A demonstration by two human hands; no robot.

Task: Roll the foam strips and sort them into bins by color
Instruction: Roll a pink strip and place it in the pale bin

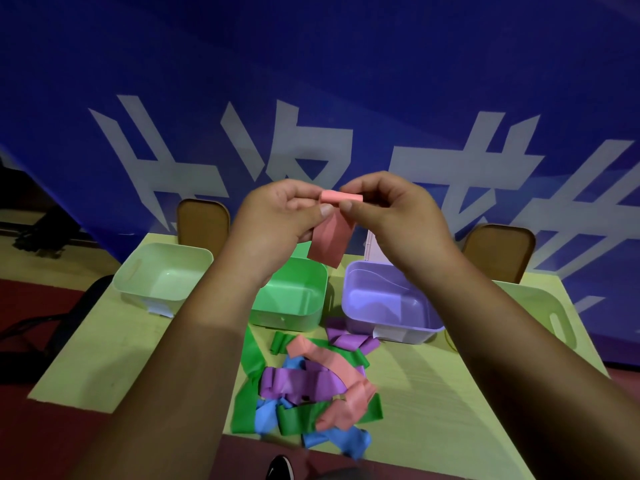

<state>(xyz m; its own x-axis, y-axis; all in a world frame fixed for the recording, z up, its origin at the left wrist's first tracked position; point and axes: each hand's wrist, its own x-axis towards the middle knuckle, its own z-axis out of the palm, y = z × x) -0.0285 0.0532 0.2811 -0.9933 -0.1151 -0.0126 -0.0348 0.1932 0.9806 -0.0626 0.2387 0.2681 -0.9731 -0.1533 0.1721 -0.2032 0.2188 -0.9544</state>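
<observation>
Rolling step: the pink foam strip [330, 237] is pinched at its rolled upper end by the left grip [280, 213] and right grip [391, 216], raised above the table [433, 393]; its tail hangs free. Next, the tail presumably must be wound in.

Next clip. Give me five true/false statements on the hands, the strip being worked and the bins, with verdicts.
1. Both the left hand and the right hand pinch the pink strip. True.
2. The pink strip is fully rolled. False: only its top end is rolled; a tail hangs loose below the fingers.
3. The purple bin holds rolled strips. False: none shows in the part of its inside not hidden by the arm.
4. A pile of loose strips lies on the table, nearer the person than the bins. True.
5. The green bin stands right of the purple bin. False: it stands to its left.
</observation>
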